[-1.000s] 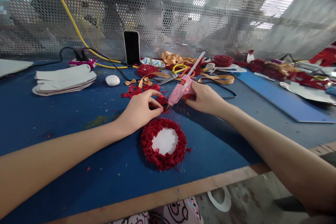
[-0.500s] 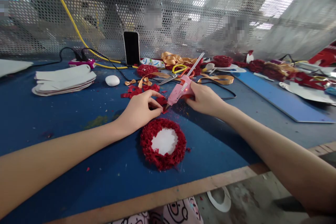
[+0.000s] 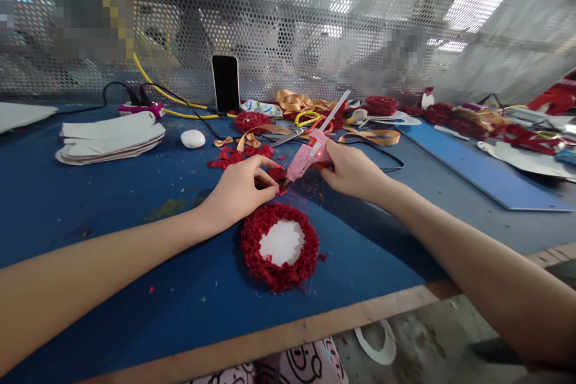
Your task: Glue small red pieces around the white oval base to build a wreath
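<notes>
My left hand (image 3: pixel 238 189) pinches a small red ribbon piece (image 3: pixel 275 175) just above a round white disc ringed with red ruffles (image 3: pixel 279 244) on the blue table (image 3: pixel 135 288). My right hand (image 3: pixel 353 169) grips a pink hot glue gun (image 3: pixel 308 156), its nozzle pointing down-left at the red piece between my left fingers. A clear glue stick juts from the back of the gun. More cut red pieces (image 3: pixel 231 156) lie behind my left hand.
Scissors with yellow handles (image 3: pixel 299 126), gold ribbon (image 3: pixel 297 101) and finished red rings sit behind the gun. A black phone (image 3: pixel 225 81) leans on the perforated metal screen. White card stacks (image 3: pixel 110 135) and a white oval (image 3: pixel 193 138) lie left; a blue board (image 3: pixel 477 174) lies right.
Almost nothing: both hands hold their places, with the glue gun's nozzle staying at the red piece.
</notes>
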The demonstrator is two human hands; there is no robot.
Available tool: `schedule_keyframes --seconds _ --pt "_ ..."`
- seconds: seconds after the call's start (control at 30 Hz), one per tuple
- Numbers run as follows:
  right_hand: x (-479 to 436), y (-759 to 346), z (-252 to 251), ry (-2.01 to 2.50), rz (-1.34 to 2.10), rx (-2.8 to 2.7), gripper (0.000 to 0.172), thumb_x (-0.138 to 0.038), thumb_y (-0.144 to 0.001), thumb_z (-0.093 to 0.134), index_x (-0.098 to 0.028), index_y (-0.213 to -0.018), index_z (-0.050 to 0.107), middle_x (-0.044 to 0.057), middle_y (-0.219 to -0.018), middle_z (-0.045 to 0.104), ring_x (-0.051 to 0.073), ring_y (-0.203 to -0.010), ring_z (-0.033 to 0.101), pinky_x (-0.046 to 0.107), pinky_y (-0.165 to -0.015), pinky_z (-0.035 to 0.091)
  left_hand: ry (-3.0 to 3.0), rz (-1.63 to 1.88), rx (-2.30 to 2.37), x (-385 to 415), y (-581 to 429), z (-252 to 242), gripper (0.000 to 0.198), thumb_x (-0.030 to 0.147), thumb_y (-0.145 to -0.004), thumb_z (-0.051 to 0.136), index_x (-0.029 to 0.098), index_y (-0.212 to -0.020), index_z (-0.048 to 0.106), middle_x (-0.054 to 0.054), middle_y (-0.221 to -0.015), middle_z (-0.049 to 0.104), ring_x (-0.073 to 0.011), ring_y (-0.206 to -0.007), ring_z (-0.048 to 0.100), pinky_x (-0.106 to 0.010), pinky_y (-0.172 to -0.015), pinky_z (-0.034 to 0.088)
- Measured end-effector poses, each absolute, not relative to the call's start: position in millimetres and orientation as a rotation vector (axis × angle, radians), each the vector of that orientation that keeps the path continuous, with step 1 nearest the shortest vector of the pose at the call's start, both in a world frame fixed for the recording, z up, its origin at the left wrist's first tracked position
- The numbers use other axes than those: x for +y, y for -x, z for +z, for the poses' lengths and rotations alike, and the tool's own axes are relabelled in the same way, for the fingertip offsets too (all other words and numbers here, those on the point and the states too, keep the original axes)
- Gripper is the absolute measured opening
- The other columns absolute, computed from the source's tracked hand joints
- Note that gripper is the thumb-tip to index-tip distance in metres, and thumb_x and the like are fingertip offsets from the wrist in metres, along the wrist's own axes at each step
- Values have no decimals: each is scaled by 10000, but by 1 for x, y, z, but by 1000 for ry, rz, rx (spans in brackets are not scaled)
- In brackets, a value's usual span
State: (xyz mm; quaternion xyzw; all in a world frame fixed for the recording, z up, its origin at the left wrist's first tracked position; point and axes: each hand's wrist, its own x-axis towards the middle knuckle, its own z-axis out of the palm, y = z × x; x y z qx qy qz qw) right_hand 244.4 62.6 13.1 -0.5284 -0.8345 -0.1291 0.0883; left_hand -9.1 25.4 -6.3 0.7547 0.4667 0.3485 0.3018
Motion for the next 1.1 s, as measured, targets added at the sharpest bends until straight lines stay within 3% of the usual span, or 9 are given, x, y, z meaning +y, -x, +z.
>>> schedule_keyframes --seconds 0.13,0.27,0.43,0.57,0.8,0.97,1.1 --pt "56 -239 18 1606 -448 -2444 165 -220 -832 504 -159 -983 531 145 -932 667 287 -825 612 347 -675 394 -2009 917 1249 25 8 -5 349 195 -779 709 189 -1117 620 -30 -890 786 -208 -857 743 -336 -818 548" --pt "46 -230 20 1442 -613 -2350 206 -177 -837 493 -149 -1035 541 171 -1045 622 312 -979 564 404 -825 434 -2013 909 1248 25 7 -4 353 167 -778 698 195 -1121 620 -25 -903 786 -200 -861 742 -331 -826 548" --pt "33 -221 18 1344 -750 -2228 368 -147 -859 466 -150 -1223 518 174 -1164 568 345 -1104 487 493 -929 406 -2067 896 1241 23 7 -4 363 146 -776 685 212 -1125 611 -2 -878 783 -188 -842 737 -328 -839 544" --pt "27 -220 22 1286 -772 -2172 433 -155 -870 475 -230 -1295 498 133 -1196 553 349 -1152 454 560 -994 358 -2058 903 1226 23 8 -5 350 170 -793 673 225 -1133 607 -1 -898 779 -181 -823 731 -319 -792 552" --pt "39 -234 25 1395 -567 -2103 349 -191 -833 519 -191 -1182 519 173 -1164 528 401 -1134 455 587 -931 384 -2033 946 1233 23 7 -5 313 190 -780 682 219 -1087 625 -13 -864 774 -198 -822 732 -359 -835 558" --pt "68 -250 11 1492 -327 -2038 168 -253 -790 552 -206 -947 519 113 -945 574 302 -919 538 445 -810 446 -1968 1004 1208 21 7 -4 301 209 -783 692 206 -1075 618 -25 -854 769 -200 -798 732 -352 -808 568" --pt "81 -257 6 1607 -208 -2037 134 -266 -749 572 -208 -846 499 101 -897 597 269 -853 557 386 -760 433 -1887 1049 1193 20 6 -2 325 226 -792 696 190 -1100 600 -36 -860 764 -197 -799 735 -349 -812 575"
